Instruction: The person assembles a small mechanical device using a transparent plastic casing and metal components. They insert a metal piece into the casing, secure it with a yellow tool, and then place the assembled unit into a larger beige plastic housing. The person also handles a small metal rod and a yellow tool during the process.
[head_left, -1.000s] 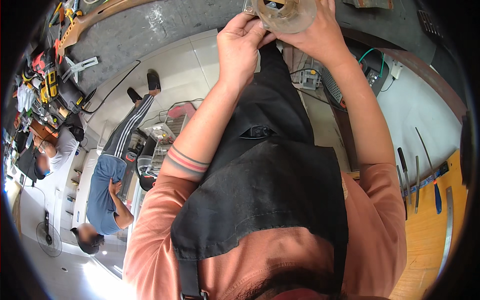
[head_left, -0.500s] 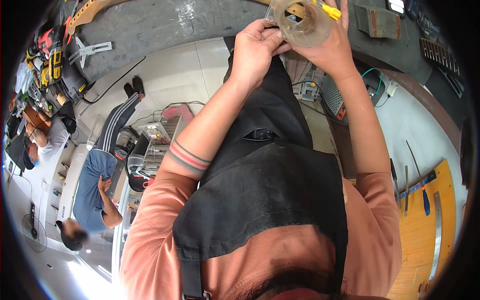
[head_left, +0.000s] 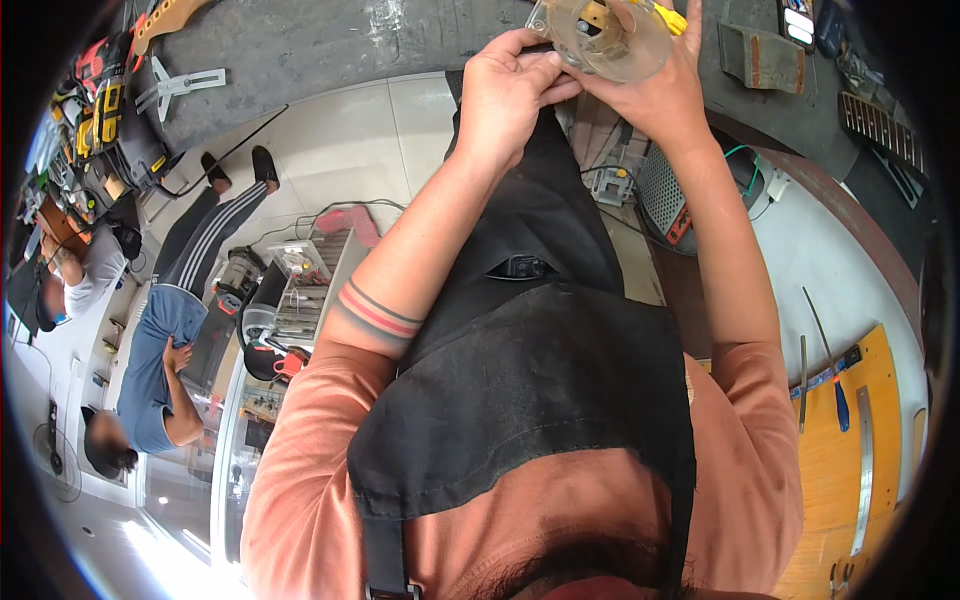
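I note a grey workbench top [head_left: 330, 40] along the upper edge of my view. On its left end lie a pale forked metal bracket [head_left: 180, 85] and, at the corner, yellow and black power tools [head_left: 100, 110]. On its right part I see a rusty rectangular block [head_left: 762, 58] and a dark strip with pale cross bars [head_left: 885, 125] near the rim. At lower right I record an orange wooden board [head_left: 850, 470]; on it lie a long steel ruler [head_left: 864, 470] and a blue-handled tool [head_left: 840, 400]. A pale tiled floor [head_left: 340, 150] carries a black cable [head_left: 225, 155].
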